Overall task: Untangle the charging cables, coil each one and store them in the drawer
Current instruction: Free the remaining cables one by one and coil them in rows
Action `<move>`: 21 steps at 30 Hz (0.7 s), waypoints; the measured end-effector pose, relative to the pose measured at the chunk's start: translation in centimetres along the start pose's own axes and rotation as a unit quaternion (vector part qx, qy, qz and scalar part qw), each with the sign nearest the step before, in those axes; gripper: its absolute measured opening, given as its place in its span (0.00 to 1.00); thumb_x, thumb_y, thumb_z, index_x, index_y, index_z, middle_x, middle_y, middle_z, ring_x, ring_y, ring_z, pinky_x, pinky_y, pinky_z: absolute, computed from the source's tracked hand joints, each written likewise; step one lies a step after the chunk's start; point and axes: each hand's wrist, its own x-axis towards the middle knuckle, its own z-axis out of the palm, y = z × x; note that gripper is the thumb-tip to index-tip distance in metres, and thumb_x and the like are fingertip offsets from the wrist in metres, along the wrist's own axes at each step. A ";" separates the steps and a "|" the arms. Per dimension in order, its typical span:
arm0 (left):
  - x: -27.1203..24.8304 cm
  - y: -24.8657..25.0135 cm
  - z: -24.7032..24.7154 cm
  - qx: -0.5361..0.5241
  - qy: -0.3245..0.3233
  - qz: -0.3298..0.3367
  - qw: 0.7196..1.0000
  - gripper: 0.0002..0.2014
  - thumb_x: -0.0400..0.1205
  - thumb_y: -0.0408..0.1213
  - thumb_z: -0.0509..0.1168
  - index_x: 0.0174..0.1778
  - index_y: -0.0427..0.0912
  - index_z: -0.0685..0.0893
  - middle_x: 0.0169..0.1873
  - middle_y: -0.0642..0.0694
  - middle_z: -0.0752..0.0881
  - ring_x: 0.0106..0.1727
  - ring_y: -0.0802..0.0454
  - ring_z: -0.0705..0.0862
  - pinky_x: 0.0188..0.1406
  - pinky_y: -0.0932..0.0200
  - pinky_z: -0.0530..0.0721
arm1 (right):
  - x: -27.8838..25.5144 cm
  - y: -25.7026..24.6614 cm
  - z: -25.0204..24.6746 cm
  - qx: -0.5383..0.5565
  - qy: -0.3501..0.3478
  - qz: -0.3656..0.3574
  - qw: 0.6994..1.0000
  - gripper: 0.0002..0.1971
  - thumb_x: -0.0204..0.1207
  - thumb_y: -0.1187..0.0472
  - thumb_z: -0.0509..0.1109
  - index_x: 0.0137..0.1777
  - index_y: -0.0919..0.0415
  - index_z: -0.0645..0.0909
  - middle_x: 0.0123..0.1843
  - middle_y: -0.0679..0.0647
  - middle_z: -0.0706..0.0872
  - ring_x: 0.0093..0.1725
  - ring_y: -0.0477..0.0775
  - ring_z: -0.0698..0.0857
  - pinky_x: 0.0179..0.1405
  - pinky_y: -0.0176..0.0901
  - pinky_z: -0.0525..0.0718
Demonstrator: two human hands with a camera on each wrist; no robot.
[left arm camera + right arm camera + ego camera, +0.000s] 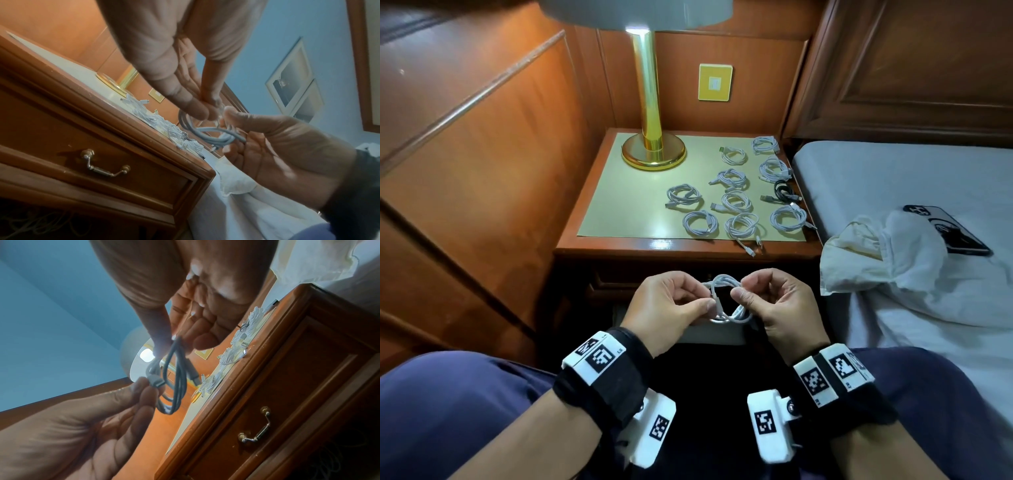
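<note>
While both hands pinch it, the white cable (726, 301) hangs as a small coil between them – left hand (671, 305) on its plug, right hand (774, 301) on the loops (in front of the closed drawer (115, 164)).

The nightstand (619, 245) stood between a panelled wall on the left and the bed (893, 178) on the right. On it, the lamp (652, 150) sat at the back left, with coiled cables (736, 200) spread over the right half. Before its closed drawer (98, 155), the left hand (667, 308) and right hand (780, 305) held one coiled cable (726, 301) between them. A phone (955, 233) and a cloth (893, 253) lay on the bed.
</note>
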 end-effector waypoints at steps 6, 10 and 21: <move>0.1 0.0 -0.9 0.184 0.066 0.113 0.974 0.14 0.72 0.39 0.82 0.45 0.53 0.83 0.33 0.54 0.82 0.29 0.59 0.80 0.32 0.66 0.80 | -0.2 -0.6 -0.2 0.055 -0.055 0.013 0.997 0.08 0.67 0.68 0.82 0.45 0.64 0.88 0.37 0.54 0.91 0.36 0.48 0.88 0.38 0.35 0.86; 0.1 0.0 -0.8 0.199 0.041 0.187 0.961 0.12 0.73 0.31 0.78 0.47 0.52 0.88 0.44 0.55 0.85 0.38 0.55 0.83 0.41 0.69 0.80 | -0.3 -0.9 0.0 0.064 -0.084 0.017 0.994 0.12 0.61 0.63 0.83 0.44 0.64 0.89 0.40 0.61 0.92 0.38 0.52 0.88 0.39 0.37 0.86; 0.4 0.7 -0.7 0.256 -0.033 0.102 0.961 0.06 0.78 0.37 0.71 0.40 0.54 0.86 0.30 0.57 0.85 0.32 0.63 0.81 0.34 0.68 0.75 | -0.3 -0.5 0.5 0.066 -0.067 0.033 0.995 0.08 0.68 0.66 0.81 0.46 0.63 0.89 0.39 0.55 0.92 0.37 0.49 0.88 0.38 0.36 0.86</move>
